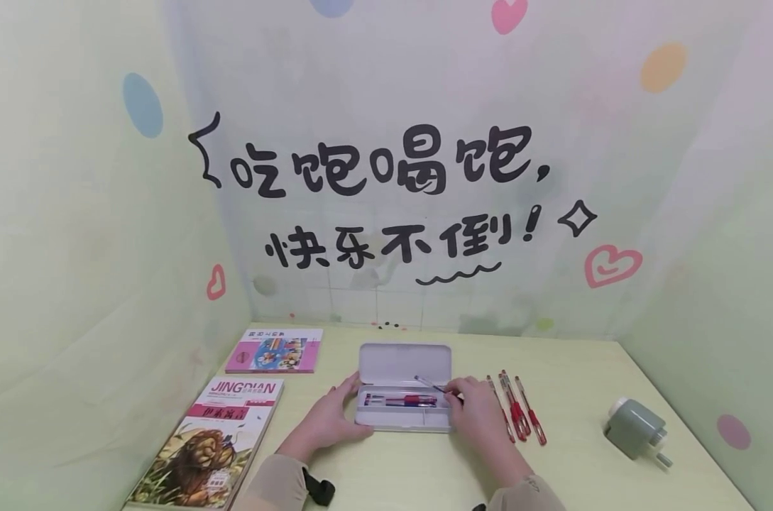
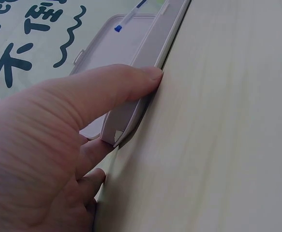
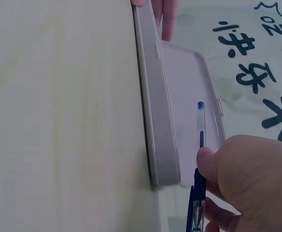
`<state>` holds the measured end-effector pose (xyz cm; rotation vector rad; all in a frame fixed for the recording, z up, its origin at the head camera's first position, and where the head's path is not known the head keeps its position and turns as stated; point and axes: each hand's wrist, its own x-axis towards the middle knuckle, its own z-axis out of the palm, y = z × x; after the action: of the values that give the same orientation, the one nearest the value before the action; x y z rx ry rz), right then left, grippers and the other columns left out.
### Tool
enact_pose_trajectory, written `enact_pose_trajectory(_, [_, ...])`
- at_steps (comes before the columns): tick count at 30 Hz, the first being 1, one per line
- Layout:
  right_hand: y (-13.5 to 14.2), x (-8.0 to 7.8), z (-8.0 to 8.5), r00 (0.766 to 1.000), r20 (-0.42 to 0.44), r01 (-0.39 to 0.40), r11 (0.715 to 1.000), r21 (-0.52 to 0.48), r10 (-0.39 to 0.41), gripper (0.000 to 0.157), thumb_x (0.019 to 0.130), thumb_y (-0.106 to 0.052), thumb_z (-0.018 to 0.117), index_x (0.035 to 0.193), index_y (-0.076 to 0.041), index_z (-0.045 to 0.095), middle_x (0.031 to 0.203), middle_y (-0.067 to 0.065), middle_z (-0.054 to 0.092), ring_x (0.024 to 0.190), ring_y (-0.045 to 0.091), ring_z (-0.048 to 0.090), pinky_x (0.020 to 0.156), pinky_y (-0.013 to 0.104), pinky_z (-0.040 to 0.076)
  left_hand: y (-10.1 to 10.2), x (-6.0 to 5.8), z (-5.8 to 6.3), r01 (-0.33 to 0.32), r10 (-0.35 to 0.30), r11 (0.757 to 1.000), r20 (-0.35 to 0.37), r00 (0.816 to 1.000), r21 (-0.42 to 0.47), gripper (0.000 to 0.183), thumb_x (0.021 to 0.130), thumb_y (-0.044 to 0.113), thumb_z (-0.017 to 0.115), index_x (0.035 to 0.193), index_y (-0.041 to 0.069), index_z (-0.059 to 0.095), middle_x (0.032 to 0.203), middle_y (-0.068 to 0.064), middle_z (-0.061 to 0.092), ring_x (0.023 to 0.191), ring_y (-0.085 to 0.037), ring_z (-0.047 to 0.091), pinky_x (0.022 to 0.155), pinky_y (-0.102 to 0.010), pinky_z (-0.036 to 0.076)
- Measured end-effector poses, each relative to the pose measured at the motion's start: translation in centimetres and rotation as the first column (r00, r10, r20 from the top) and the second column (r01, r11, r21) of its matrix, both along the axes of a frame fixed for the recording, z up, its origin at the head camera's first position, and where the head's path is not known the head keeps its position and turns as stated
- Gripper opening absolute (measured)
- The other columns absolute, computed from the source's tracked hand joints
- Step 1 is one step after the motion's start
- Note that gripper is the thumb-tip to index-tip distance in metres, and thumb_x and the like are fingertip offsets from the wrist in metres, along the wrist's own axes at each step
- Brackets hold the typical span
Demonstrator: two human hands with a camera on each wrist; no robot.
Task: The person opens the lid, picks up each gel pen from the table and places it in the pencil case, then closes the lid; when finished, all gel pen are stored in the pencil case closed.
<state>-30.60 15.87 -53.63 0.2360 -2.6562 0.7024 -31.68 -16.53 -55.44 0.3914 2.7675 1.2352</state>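
At the open case [image 1: 389,420], the right hand [image 1: 480,413] pinches a blue pen [image 3: 200,181].

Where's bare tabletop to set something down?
Bare: between slim red pens and grey-green crank sharpener; narrower, between pink-and-white book and open lilac case. Crowded: case ends, at left grip and right grip, pens just right.

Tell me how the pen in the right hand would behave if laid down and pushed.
The pen is probably stiff and light, its slim barrel looking like clear plastic. Pushed sideways, it may start to roll, since that barrel looks round, but the clip along one side would likely stop it early.
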Motion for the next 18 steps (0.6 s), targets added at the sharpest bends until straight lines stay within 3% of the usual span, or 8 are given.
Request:
enact_pose_trajectory(6, [-3.3, -0.3, 0.1, 0.995, -0.042, -0.082, 0.994, 0.073, 0.085, 0.006, 0.098, -0.016, 0.082, 0.096, -0.02, 0.078, 0.102, 0.0, 0.077, 0.093, 0.021, 0.063, 0.084, 0.045, 0.058, -0.1, -0.3, -0.4, -0.011, 0.011, 1.0, 0.011, 1.0, -0.003, 0.129, 0.073, 0.044, 0.101, 0.176, 0.019, 0.028, 0.17, -0.001, 0.054, 0.165, -0.058, 0.027, 0.135, -0.077, 0.02])
enact_pose_trajectory(13, [-5.8, -0.4, 0.1, 0.987, -0.062, -0.138, 0.982, 0.126, 0.147, 0.01, 0.093, -0.013, 0.086, 0.093, -0.021, 0.078, 0.1, -0.002, 0.078, 0.1, 0.024, 0.067, 0.091, 0.047, 0.06, -0.1, -0.2, -0.3, -0.011, 0.011, 1.0, 0.006, 1.0, -0.008, 0.128, 0.073, 0.045, 0.101, 0.176, 0.019, 0.029, 0.17, -0.003, 0.055, 0.163, -0.061, 0.027, 0.133, -0.079, 0.022])
enact_pose_trajectory(18, [-6.9, -0.6, -0.1, 0.982, -0.08, -0.154, 0.973, 0.173, 0.169, 0.011, 0.092, -0.013, 0.086, 0.093, -0.021, 0.078, 0.098, -0.003, 0.077, 0.098, 0.025, 0.067, 0.09, 0.047, 0.06, 0.0, -0.2, -0.3, -0.013, 0.013, 1.0, -0.003, 1.0, -0.015, 0.129, 0.072, 0.045, 0.102, 0.176, 0.019, 0.029, 0.17, -0.003, 0.055, 0.162, -0.062, 0.028, 0.131, -0.08, 0.024])
